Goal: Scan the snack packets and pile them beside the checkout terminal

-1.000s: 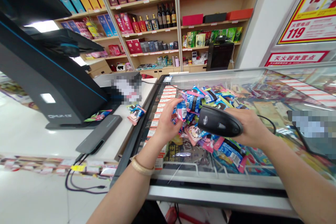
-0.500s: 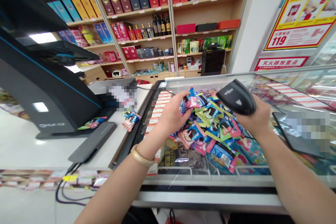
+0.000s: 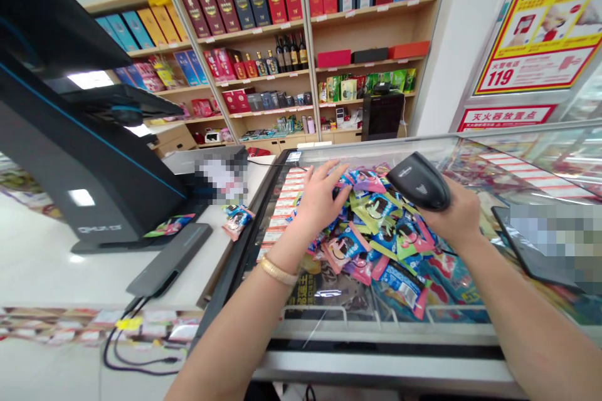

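My left hand [image 3: 322, 200], a gold bracelet [image 3: 278, 270] on its wrist, rests at the left side of a heap of small candy packets [image 3: 376, 216]. Its fingers are spread over the wrappers, and nothing shows gripped in them. The packets are blue, pink and green and lie piled on a glass-topped freezer [image 3: 338, 324]. Held above the right part of the heap is a black barcode scanner [image 3: 418, 180], with my right hand [image 3: 458, 216] closed round its handle. The scanner's head points left, toward the packets.
Left of the freezer, a white counter [image 3: 47, 276] carries a checkout terminal [image 3: 117, 188], a grey hub [image 3: 172, 263] with cables and a loose packet [image 3: 238, 222]. A dark tablet [image 3: 531, 250] lies on the glass at right. Shelves of boxes [image 3: 258, 3] stand behind.
My left hand has let go of the pink and blue packet at the heap's back left, and its fingers have spread. The scanner has shifted slightly down in view, still in my right hand.
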### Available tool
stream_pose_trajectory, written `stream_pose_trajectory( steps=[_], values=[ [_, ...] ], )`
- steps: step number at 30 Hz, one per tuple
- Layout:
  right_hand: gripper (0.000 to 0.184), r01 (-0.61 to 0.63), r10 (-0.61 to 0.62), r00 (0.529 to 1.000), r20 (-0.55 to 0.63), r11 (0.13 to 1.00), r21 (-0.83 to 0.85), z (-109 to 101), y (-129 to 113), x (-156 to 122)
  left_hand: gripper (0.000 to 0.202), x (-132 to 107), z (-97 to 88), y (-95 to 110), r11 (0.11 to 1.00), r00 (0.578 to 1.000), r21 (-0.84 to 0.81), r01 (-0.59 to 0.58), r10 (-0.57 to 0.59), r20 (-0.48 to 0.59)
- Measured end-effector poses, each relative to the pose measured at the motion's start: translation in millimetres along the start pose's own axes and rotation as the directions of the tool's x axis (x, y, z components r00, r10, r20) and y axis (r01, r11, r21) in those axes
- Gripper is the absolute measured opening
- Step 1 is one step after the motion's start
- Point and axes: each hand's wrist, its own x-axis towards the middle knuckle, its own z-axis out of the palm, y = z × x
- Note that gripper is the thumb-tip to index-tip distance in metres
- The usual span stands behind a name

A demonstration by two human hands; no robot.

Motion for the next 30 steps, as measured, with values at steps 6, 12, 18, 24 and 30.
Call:
stream_pose_trajectory(
  steps=[6, 12, 18, 24, 30],
  values=[
    [0.026, 0.078, -0.078, 0.997, 0.015, 0.997, -0.016, -1.3, 6.2, -6.1, 0.042, -34.9, -48.2, -60.5, 0.914, 0.922, 0.157, 0.374, -0.350, -0.165],
    [0.038, 0.120, -0.119, 0.993, 0.019, 0.992, -0.028, -0.9, 11.0, -6.4, 0.062, -68.0, -90.8, -100.2, 0.396, 0.491, 0.503, 0.768, -0.869, -0.066],
    [0.029, 0.089, -0.088, 0.995, 0.038, 0.995, -0.038, -1.5, 13.5, 0.0, 0.048, -77.4, -90.4, -104.8, 0.344, 0.419, 0.550, 0.761, -0.908, -0.012],
    [0.040, -0.022, 0.020, 0.999, 0.049, 0.999, 0.038, -1.0, 14.8, 2.4, 0.038, -75.0, -93.9, -99.4, 0.382, 0.450, 0.451, 0.807, -0.892, -0.049],
    [0.037, -0.008, 0.004, 0.999, 0.051, 0.997, 0.074, -5.9, 13.6, 0.6, 0.035, -59.4, -77.6, -90.9, 0.661, 0.629, -0.230, 0.715, -0.751, -0.201]
  ],
)
